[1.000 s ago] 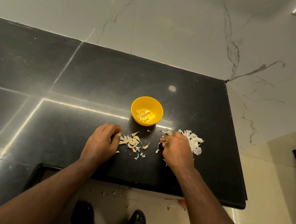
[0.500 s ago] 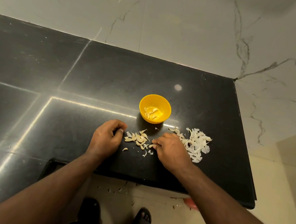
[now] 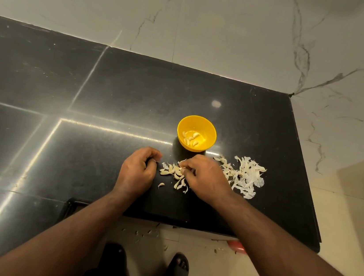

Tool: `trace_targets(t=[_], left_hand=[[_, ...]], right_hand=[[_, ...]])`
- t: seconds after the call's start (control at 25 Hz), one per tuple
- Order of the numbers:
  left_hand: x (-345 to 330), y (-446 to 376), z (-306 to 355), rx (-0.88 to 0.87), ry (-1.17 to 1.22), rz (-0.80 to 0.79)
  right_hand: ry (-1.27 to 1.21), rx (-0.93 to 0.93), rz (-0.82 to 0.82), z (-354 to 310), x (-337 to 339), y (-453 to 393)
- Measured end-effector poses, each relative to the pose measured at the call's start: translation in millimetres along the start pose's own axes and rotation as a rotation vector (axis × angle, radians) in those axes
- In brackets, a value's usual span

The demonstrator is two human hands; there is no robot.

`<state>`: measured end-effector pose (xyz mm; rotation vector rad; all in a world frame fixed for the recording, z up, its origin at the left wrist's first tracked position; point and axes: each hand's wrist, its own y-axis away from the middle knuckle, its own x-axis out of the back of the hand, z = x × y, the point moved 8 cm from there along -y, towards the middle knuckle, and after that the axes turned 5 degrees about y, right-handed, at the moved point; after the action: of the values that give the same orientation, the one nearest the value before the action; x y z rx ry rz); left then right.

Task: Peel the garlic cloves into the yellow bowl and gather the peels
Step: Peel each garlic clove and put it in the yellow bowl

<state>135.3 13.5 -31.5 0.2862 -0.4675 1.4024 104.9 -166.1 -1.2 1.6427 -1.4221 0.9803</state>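
Observation:
The yellow bowl (image 3: 209, 131) stands on the black counter and holds several peeled garlic cloves (image 3: 190, 138). In front of it lies a small heap of unpeeled cloves (image 3: 170, 171), with one stray clove (image 3: 161, 184) nearer to me. My right hand (image 3: 206, 179) reaches into that heap from the right, and its fingertips pinch a clove at the heap's top edge. My left hand (image 3: 137, 172) rests on the counter just left of the heap, its fingers curled in with nothing visible in them. A loose pile of white peels (image 3: 246, 178) lies to the right of my right hand.
The black counter (image 3: 112, 96) ends at a front edge just behind my wrists and at a right edge past the peels. A marble wall (image 3: 192, 18) runs along the back. Peel scraps (image 3: 147, 233) lie on the floor by my feet.
My right hand has moved left from the peel pile to the heap of cloves and taken hold of one. My left hand has stayed put, curled.

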Motion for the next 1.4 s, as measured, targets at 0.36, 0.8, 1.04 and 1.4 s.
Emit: trace_targets(t=[0.36,0.8,1.04,1.4], left_hand=[[2,-3,-4,0.015,0.039,0.018],[5,0,-1,0.025,0.095,-0.006],[3,5,5,-0.001,0.170,-0.075],[-26,6,36,0.085,0.315,-0.282]], right_hand=[[0.277,0.256,0.016,-54,-36,-10],[0.350,0.300,0.136,-68,-29,-11],[-0.339,-0.343,0.188,-20,-10,11],[-0.804,-0.493,0.308,6,0,36]])
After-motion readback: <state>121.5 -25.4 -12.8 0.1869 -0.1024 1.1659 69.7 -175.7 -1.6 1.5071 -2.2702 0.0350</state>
